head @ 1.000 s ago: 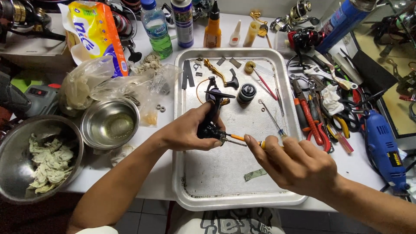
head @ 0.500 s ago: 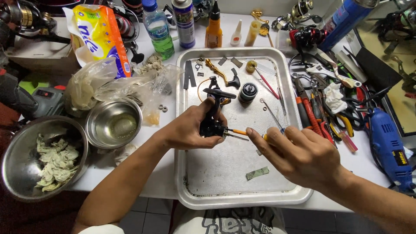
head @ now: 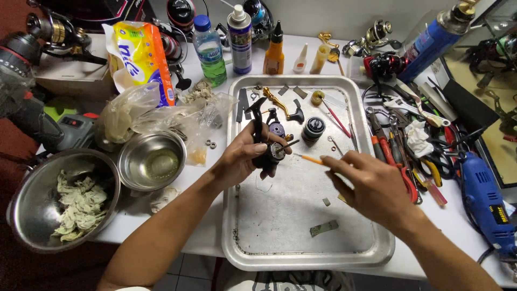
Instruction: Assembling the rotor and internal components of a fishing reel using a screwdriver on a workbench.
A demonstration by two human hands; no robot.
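Black reel body [head: 265, 141] sits clamped in your left hand [head: 243, 157] above the tray [head: 301, 237]; your right hand [head: 371, 183] pinches an orange tool [head: 311, 159], tip near the reel.

1. Behind my fingers I see a white table [head: 215, 226] running the full width of the view.
2. Beyond the fingertips, past the table's far edge, a plain pale wall [head: 344, 16] rises.
3. Below my wrists, under the table's near edge, tiled floor [head: 188, 267] shows in pale squares.
4. Off to the right of my fingers, a dark-framed glass panel [head: 495, 91] leans at the table's end.
5. Light is even and bright, with soft shadows.
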